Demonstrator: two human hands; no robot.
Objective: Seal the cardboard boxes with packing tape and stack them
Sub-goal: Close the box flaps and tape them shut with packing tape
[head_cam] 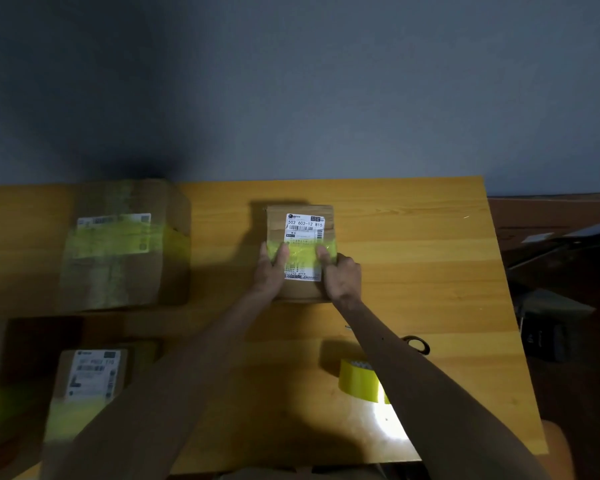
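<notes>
Forearms: nearest the lens, the left forearm [174, 368] and the right forearm [413, 368] rise from the bottom edge and converge on one box.
Left hand: the left hand [269, 271] holds the left side of the small box [302, 289], with its thumb laid on the yellow tape strip [300, 249].
Right hand: the right hand [342, 275] holds the right side likewise, thumb on the same strip.
Box position: the small box rests on the table [430, 271], mid-width and toward the far edge, between the two hands.
Long axis: we read it as running away from us. The strip crosses it left to right, over the shipping label [305, 225].
Step in hand: we judge the strip is being pressed down. This box is not yet stacked.
Governing relation: the large box [118, 244] and the near box [84, 375], both apparently taped, lie to the left of the hands, well apart from the small box. The left hand is the nearer, so we expect any carry to go leftward.
Tools: the tape roll [357, 379] stands beside the right forearm, partly hidden by it. A dark looped handle [418, 342], possibly scissors, shows beyond the arm.
</notes>
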